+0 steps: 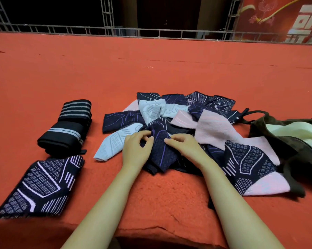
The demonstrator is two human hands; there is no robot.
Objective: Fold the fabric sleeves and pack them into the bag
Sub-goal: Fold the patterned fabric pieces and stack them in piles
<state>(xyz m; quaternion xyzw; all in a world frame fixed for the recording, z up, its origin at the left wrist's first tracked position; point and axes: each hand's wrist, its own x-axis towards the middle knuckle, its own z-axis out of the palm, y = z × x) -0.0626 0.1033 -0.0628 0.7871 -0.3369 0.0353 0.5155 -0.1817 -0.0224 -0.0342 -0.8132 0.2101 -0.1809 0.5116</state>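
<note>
Pinching a dark waffle-knit sleeve (160, 150), both hands, left (136, 150) and right (184, 148), work atop the rumpled pile (205, 123).

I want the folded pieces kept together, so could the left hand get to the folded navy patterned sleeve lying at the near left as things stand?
Probably yes. The left hand pinches the dark sleeve now, but only bare red cloth lies between it and the folded navy patterned sleeve.

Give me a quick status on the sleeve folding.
Both hands, left and right, pinching dark purple sleeve atop pile. Two folded at left. Bag open, right. Nothing blocking.
</note>
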